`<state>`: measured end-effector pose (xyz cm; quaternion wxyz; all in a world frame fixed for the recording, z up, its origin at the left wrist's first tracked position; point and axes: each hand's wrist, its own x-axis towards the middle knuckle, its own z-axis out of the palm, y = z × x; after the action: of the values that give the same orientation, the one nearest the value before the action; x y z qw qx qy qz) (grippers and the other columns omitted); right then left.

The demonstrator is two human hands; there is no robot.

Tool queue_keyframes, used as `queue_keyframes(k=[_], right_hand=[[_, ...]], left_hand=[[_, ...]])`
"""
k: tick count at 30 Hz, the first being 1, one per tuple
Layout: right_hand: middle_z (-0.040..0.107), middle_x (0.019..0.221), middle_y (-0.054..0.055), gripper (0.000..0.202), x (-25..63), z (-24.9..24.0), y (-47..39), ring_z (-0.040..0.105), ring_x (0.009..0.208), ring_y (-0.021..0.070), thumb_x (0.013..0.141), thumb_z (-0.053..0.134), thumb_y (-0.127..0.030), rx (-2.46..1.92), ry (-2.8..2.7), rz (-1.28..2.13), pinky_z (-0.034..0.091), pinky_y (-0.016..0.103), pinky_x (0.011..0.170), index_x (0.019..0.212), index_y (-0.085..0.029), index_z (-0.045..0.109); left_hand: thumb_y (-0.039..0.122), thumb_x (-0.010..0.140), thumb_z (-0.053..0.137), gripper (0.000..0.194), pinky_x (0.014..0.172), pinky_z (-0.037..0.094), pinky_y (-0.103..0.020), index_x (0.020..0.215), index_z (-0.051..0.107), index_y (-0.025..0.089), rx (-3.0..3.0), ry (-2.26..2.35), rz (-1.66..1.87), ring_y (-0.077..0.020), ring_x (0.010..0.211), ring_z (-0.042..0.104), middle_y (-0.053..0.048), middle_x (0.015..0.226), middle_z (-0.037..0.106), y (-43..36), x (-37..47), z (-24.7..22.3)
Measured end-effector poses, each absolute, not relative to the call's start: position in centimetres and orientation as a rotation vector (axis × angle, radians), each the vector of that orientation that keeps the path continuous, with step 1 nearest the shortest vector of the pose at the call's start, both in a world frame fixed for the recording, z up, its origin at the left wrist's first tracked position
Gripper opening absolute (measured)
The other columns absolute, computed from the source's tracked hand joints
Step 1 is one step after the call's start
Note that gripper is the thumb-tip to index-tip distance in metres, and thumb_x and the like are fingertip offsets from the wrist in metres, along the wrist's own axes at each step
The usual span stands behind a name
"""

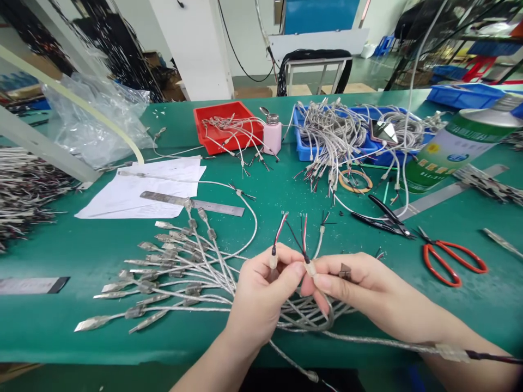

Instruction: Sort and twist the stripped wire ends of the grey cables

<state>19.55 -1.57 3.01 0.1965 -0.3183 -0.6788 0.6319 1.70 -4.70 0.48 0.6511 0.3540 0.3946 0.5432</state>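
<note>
Near the front edge of the green table, my left hand [261, 294] is closed on a cable end [273, 260], its thin red, white and black wires pointing up. Close beside it, my right hand [347, 283] pinches a second cable end [310, 268] with similar bared wires; the fingertips of both hands meet there. A dark metal piece [345, 271] shows at the right fingers. Beneath and left of the hands lies a bundle of grey cables [204, 272] with USB plugs fanned out to the left. Another cable end [322, 231] lies just behind the right hand.
Behind are a red tray [208, 144], a pink bottle [272, 136] and a blue tray [304, 152] heaped with cables. To the right are black cutters [384, 218], red-handled scissors [453, 256] and a large green can [453, 144]. A ruler [196, 203] rests across papers [110, 196] at left.
</note>
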Motion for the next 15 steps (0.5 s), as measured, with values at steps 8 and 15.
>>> queue_keyframes(k=[8,15], right_hand=[[0.055,0.074,0.001,0.037,19.55,2.47,-1.25,0.046,0.069,0.0129,0.101,0.05,-0.041,-0.86,-1.795,1.828,0.032,0.025,0.065,0.079,-0.015,0.064],[0.061,0.075,0.0,0.033,19.47,2.78,-1.35,0.05,0.07,0.0113,0.1,0.054,-0.036,-0.796,-1.769,1.827,0.036,0.023,0.066,0.078,-0.015,0.066]], left_hand=[[0.025,0.079,0.074,0.012,0.044,0.022,-0.016,0.073,0.072,0.014,0.729,0.829,1.201,-0.0001,0.047,0.033,0.004,0.064,0.051,-4.59,1.66,0.68],[0.021,0.076,0.076,0.01,0.043,0.022,-0.016,0.071,0.07,0.015,0.653,0.798,1.205,-0.0016,0.048,0.04,0.002,0.061,0.058,-4.66,1.59,0.8]])
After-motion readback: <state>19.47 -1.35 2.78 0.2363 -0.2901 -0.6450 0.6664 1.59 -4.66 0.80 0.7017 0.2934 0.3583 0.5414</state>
